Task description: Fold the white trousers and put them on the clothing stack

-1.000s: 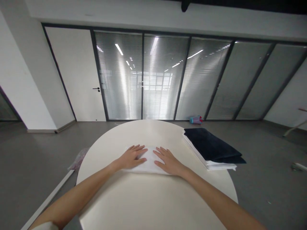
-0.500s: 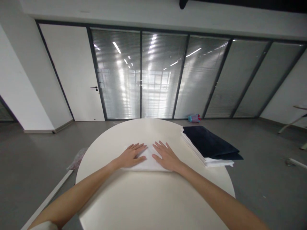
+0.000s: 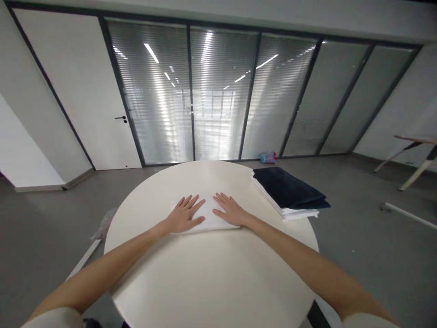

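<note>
Here, at frame centre, my left hand (image 3: pixel 184 215) and right hand (image 3: pixel 229 211) lay flat, fingers spread, pinning a folded white cloth (image 3: pixel 209 218) smooth against the round white table (image 3: pixel 211 278).

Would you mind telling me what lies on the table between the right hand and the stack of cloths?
Nothing: in the head view, only bare table separates the right hand from the stack.

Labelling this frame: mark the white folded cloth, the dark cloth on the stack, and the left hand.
white folded cloth (image 3: pixel 209 217), head view, bare strip between the hands
dark cloth (image 3: pixel 287 187), head view, top face
left hand (image 3: pixel 184 216), head view, back
</note>
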### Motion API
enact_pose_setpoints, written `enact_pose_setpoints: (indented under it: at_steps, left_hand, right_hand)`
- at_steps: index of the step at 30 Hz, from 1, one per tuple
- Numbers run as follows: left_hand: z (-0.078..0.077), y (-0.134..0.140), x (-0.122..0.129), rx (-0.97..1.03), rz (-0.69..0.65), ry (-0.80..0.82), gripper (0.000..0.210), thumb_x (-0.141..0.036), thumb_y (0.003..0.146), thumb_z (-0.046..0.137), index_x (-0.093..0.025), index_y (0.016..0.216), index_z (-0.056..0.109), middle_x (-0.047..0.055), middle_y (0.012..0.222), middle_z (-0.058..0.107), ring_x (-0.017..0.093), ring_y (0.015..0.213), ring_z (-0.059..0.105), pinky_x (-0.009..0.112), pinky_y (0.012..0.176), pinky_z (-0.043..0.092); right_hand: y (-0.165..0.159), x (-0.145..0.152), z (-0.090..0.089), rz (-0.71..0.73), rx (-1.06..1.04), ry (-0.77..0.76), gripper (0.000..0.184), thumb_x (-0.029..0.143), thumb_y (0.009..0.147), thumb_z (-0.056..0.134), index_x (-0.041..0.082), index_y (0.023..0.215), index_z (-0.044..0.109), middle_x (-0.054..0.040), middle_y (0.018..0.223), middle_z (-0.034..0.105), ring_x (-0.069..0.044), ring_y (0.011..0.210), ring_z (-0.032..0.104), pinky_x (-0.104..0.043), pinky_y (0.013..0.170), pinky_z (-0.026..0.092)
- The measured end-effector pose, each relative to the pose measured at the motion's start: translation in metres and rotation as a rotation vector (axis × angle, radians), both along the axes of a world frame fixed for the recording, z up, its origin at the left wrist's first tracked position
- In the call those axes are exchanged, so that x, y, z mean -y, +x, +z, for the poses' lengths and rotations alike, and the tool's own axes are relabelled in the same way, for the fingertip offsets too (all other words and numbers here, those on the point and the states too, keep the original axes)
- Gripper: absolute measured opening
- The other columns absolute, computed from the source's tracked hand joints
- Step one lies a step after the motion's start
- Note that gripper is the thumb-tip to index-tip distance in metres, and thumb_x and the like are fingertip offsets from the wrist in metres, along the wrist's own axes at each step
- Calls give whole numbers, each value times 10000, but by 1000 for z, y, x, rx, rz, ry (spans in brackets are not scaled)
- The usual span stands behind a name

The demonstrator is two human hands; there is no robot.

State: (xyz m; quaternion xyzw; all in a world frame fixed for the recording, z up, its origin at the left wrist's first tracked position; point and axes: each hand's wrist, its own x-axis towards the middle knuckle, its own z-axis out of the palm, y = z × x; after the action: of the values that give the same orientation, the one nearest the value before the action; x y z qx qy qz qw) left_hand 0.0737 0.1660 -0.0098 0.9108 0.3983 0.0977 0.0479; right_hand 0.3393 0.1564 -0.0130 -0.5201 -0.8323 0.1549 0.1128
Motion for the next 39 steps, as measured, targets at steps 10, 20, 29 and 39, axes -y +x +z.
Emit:
enact_pose_setpoints:
  at_steps: [10, 20, 29, 39]
  left_hand:
    - [3, -4, 2, 32, -157, 55, 663, -640, 985, 370, -311, 1560, 350, 66, 1638, 289, 315, 1522, 220, 563, 1221, 187]
    - [24, 5, 22, 1, -374, 266, 586, -470, 884, 646, -262, 1420, 537, 126, 1297, 591, 300, 1169, 554, 447, 1026, 427]
    - [28, -9, 14, -61, -585, 568, 337, -175, 968, 512, -262, 1281, 607, 80, 1122, 708, 220, 1001, 658, 394, 926, 488]
    - [132, 131, -17, 385, -422, 742, 305, -189, 1001, 448, -252, 1183, 685, 57, 1283, 696, 251, 1277, 590, 466, 1051, 391]
  right_hand:
    - [5, -4, -4, -79, -60, 22, 744, 674, 995, 246, 211, 1565, 361, -88, 1660, 215, -247, 1548, 115, -477, 1244, 118]
    - [4, -24, 24, -3, 116, 73, 605, 526, 1027, 297, 165, 1463, 512, -137, 1489, 517, -279, 1402, 443, -444, 1158, 323]
    - [16, -5, 53, -122, 33, -215, 570, 549, 921, 574, 119, 1292, 617, -149, 1310, 657, -284, 1148, 648, -320, 932, 501]
    - [133, 44, 158, -551, -259, 315, 471, 550, 892, 604, 130, 1094, 672, -104, 1095, 719, -229, 973, 661, -307, 844, 504]
